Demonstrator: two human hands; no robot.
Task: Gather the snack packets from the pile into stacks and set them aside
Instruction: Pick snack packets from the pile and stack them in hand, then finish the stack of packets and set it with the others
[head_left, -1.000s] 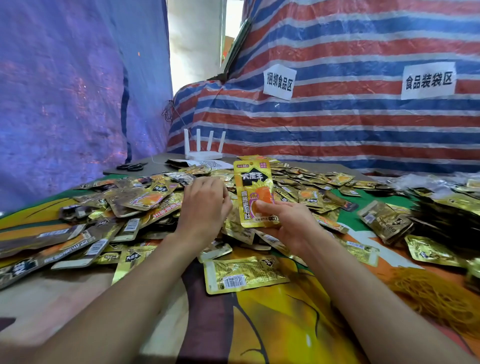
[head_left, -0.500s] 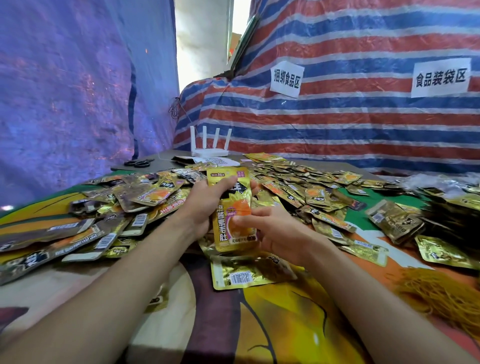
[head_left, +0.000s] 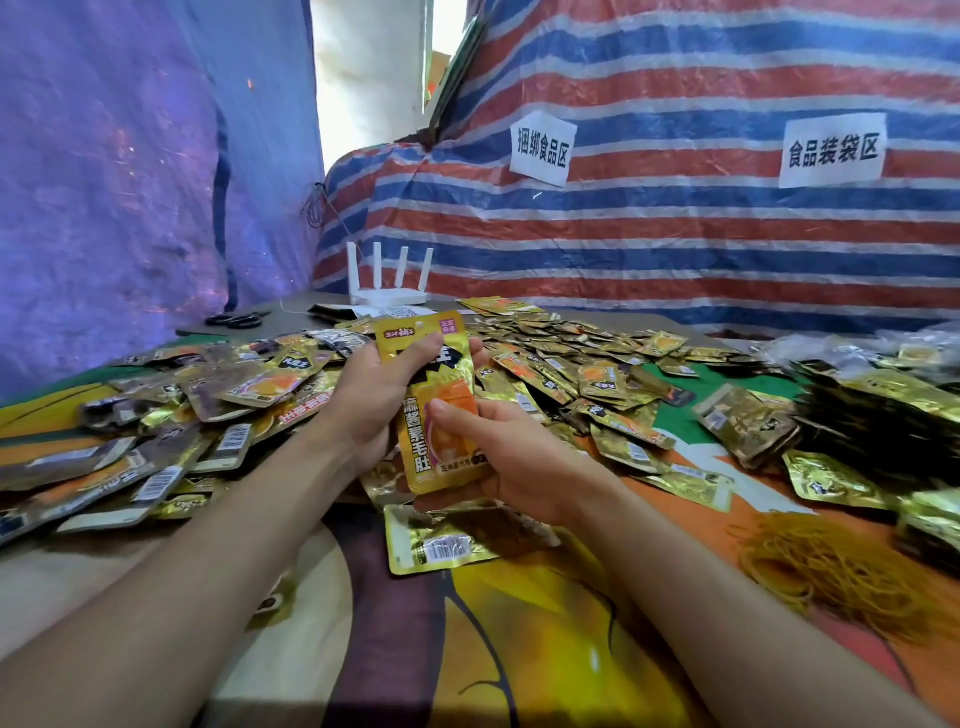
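My left hand (head_left: 373, 400) and right hand (head_left: 524, 462) curl fingers round one upright packet (head_left: 440, 441) above the pile (head_left: 571, 374) at the middle of the worktop (head_left: 519, 649), where slick foil could slip and fall back.

One packet (head_left: 435, 415) is held upright between the left hand (head_left: 371, 400) and the right hand (head_left: 519, 457), before the pile (head_left: 571, 364) spread on the table (head_left: 545, 649). A loose packet (head_left: 441, 543) is laid just before the hands. Rubber bands (head_left: 831, 571) are heaped at the right, and a router (head_left: 387, 283) is placed behind the pile.

White router (head_left: 387, 297), black scissors (head_left: 236, 319) at far edge; rubber bands (head_left: 831, 577) heaped right.
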